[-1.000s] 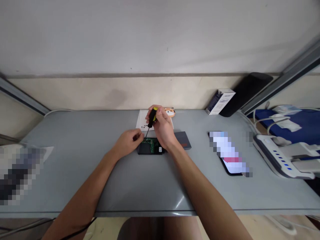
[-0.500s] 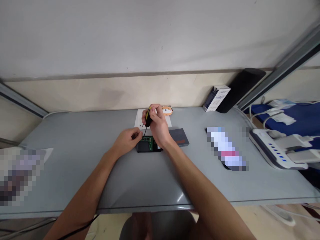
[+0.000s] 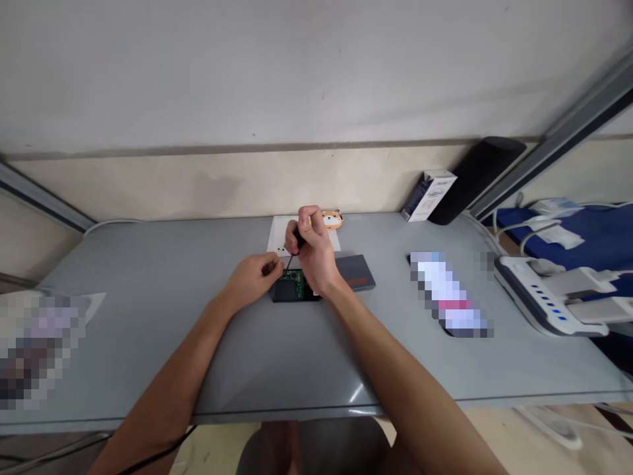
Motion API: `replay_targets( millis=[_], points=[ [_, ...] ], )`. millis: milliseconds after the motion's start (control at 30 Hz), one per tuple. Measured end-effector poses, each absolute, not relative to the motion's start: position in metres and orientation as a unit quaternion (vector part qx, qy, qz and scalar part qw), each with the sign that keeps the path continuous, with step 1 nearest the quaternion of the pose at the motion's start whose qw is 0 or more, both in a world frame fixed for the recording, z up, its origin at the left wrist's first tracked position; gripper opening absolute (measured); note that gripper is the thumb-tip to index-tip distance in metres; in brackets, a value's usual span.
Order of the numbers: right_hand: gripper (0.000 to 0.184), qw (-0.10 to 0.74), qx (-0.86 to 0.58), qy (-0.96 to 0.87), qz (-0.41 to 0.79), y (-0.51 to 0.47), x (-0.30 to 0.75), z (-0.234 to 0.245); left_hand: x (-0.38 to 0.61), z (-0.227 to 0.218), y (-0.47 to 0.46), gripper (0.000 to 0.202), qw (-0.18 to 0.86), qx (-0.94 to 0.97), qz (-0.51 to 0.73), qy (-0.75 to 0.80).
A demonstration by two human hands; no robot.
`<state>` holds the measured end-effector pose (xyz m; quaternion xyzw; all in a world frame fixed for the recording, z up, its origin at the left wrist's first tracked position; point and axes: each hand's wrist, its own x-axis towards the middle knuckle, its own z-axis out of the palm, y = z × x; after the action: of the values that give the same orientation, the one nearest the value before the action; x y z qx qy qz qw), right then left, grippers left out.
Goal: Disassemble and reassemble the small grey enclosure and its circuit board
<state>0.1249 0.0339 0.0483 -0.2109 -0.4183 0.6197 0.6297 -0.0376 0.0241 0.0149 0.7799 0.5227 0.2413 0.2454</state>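
My right hand (image 3: 312,254) is closed around a black and yellow screwdriver (image 3: 297,239), held nearly upright with its thin shaft pointing down at a small black device (image 3: 289,290) whose green circuit board (image 3: 295,280) is exposed. My left hand (image 3: 254,277) rests at the device's left edge, fingers curled in a pinch beside the screwdriver tip; what it pinches is too small to make out. A white sheet (image 3: 277,239) with several small dark screws lies just behind the device. A grey cover (image 3: 357,272) lies right of my right hand.
A grey table (image 3: 148,316) runs to a wall. A phone with a blurred screen (image 3: 448,293) lies to the right, with a small box (image 3: 428,196) and a black cylinder (image 3: 475,175) behind it. A white and blue machine (image 3: 554,290) stands far right. An orange cartoon figure (image 3: 332,219) sits behind my hand.
My right hand has turned round the screwdriver handle, so less yellow shows. The left hand stays at the device. The view shifted slightly.
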Motion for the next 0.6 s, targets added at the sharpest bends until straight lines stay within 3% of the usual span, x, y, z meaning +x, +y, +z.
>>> replay_targets(
  millis=[267,600],
  points=[
    [0.047,0.620,-0.236,-0.453,0.595,0.039,0.123,0.044,-0.037,0.017,0.023,0.039,0.262,0.777,0.246,0.517],
    [0.050,0.686,-0.236,-0.357,0.588,0.034,0.120,0.043,-0.038,0.014,0.023,0.038,0.256,0.775,0.236,0.527]
  ],
)
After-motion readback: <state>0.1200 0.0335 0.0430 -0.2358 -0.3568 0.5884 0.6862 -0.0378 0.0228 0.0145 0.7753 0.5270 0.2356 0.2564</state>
